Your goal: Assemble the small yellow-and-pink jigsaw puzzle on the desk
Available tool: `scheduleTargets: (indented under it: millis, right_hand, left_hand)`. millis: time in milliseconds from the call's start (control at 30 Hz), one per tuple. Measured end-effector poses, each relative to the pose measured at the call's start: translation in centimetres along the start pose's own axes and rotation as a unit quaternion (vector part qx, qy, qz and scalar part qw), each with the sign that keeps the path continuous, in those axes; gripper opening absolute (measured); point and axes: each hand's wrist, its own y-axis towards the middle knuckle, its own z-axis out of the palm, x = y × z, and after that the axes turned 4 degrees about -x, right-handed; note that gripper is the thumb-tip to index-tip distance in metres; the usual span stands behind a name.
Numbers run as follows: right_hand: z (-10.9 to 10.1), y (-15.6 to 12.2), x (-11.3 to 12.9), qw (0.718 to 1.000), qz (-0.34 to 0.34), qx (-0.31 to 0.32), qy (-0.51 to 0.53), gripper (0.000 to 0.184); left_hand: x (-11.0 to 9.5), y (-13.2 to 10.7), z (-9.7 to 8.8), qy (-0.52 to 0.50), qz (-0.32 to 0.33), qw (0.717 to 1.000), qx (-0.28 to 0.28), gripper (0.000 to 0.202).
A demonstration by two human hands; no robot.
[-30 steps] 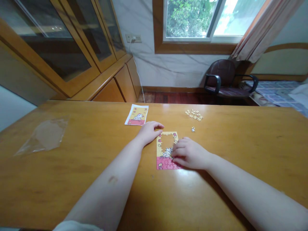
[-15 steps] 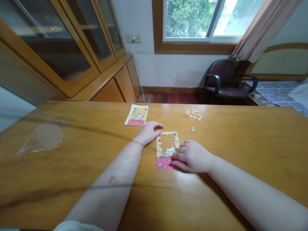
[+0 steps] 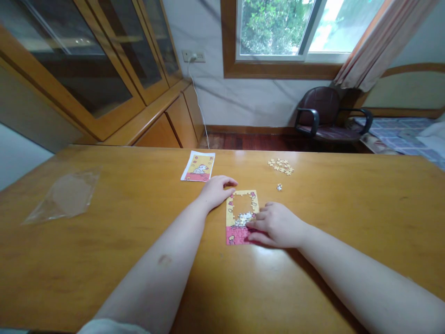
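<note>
Your left hand (image 3: 217, 190) rests with loosely curved, unclenched fingers at the upper-left corner of the jigsaw (image 3: 238, 235), a flat rectangle of interlocking yellow, white and pink pieces with a notched gap, lying on the glossy, wood-grained table (image 3: 139, 283). Your right hand (image 3: 278, 225) bends over its right side; whether those fingers grip a piece, I cannot tell. Beyond lie knobbly loose pieces (image 3: 285, 167); far left, a crinkled clear plastic bag (image 3: 67, 195).
</note>
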Motion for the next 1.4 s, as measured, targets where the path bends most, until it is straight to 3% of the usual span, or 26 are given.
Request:
scheduleTargets:
  millis: [433,1400]
  right_hand:
    - [0.06,0.39,0.09,0.999,0.048,-0.010,0.007,0.043]
    - [0.39,0.85,0.10,0.997,0.071,-0.002,0.010,0.056]
  left_hand:
    - [0.07,-0.07,-0.02,0.007,0.001,1.000,0.000,0.023]
    - [0.00,-0.06,-0.08,0.007,0.004,1.000,0.000,0.023]
